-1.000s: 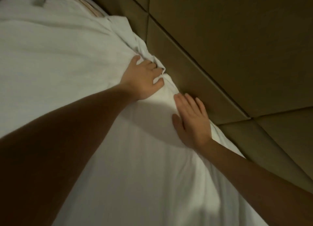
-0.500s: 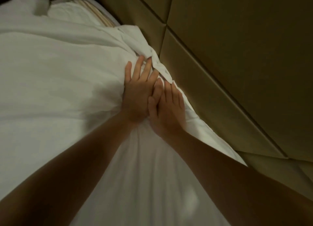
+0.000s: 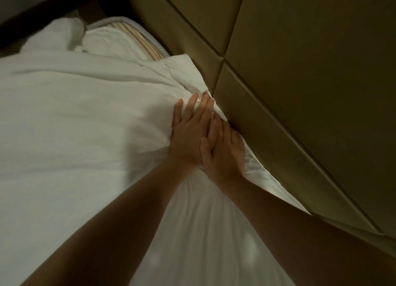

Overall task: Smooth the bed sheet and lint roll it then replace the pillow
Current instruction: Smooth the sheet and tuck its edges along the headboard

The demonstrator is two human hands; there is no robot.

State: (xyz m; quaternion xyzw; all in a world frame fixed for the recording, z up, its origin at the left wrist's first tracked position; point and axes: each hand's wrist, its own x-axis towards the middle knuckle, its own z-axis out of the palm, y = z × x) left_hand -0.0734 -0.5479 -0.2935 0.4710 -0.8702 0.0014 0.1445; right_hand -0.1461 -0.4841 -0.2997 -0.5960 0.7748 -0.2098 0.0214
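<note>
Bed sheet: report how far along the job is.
Done: the sheet lies mostly flat at left. In hand: left hand and right hand press its edge by the headboard. Left: bunched folds beyond the fingers, the bare mattress corner, lint rolling, the pillow.

Mattress [image 3: 147,43] mostly under sheet [image 3: 64,135]; forearms [image 3: 128,221] cut off at btm.
</note>
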